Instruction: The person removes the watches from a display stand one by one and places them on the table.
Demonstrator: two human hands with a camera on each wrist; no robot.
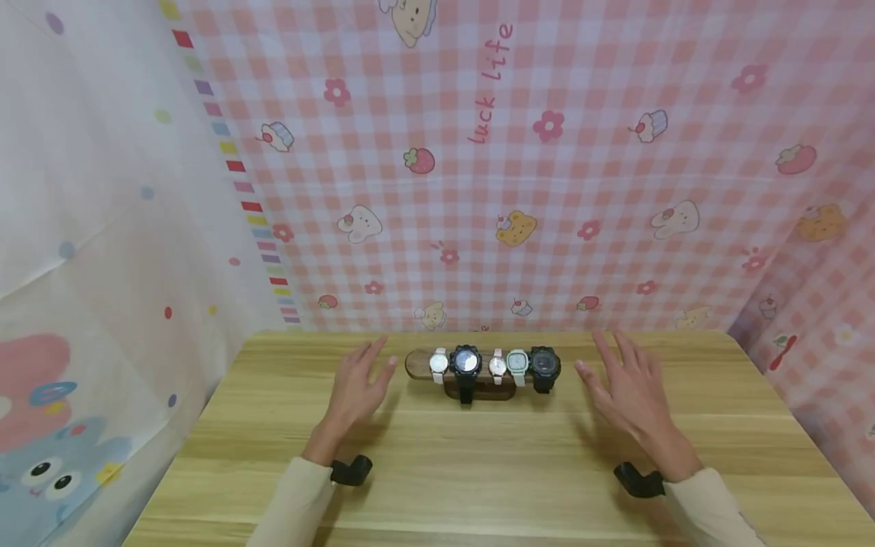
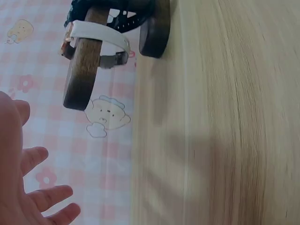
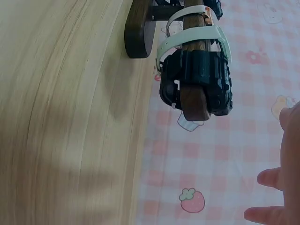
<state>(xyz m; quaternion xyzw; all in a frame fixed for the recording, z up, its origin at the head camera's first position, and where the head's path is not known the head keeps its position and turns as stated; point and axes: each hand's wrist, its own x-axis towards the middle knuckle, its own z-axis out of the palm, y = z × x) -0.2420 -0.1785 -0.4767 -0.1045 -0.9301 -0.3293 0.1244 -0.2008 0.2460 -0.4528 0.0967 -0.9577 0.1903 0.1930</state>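
Observation:
A dark wooden watch stand stands near the back of the table, its bar carrying several wristwatches. From left to right come a white-strapped watch, a large black watch, a small pink watch, a mint-green watch and a bulky black watch. My left hand hovers left of the stand, fingers spread, touching nothing. On the other side my right hand is likewise spread and apart from the stand. In the left wrist view, a white strap loops round the bar's end.
The wooden table stretches toward me in front of the stand. Behind it hangs a pink checked cloth, with a white patterned cloth at the left. Each wrist wears a black camera mount.

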